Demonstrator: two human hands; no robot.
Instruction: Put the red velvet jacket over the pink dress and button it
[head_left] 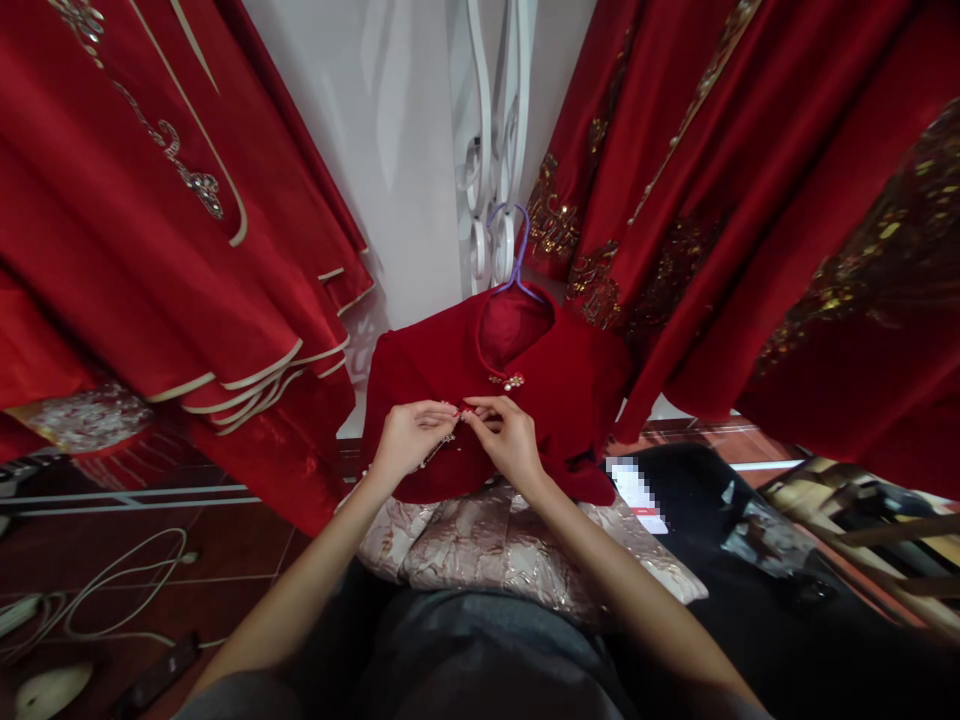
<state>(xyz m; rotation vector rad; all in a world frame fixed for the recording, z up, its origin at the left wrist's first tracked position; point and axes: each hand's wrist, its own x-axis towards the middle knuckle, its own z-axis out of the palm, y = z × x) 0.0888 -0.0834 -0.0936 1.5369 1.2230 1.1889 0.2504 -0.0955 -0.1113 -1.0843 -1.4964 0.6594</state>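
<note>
A dark red, velvety garment with a round neckline (431,365) hangs on a thin purple hanger (517,275) directly in front of a seated person, its lower edge meeting a pale pink-gold, crinkled fabric (487,545). The left hand (411,432) and the right hand (506,432) come together at the garment's front, fingertips almost touching and pinched on it; exactly which part they grip is too small to tell. Just above the fingers, below the garment's neckline, sits a pearly, gold-toned beaded ornament (510,381). Behind the garment rise a white, scrolled metal frame (480,100) and a white wall (412,150). To its left hang bright red garments with cream piping (225,200); to its right, deep red garments with gold sequins (750,200). Low to the garment's right, a crumpled clear plastic packet (769,535) lies on a black surface (690,480). Low to its left, a coiled white cable (90,635) crosses reddish-brown floor tiles (247,540).
</note>
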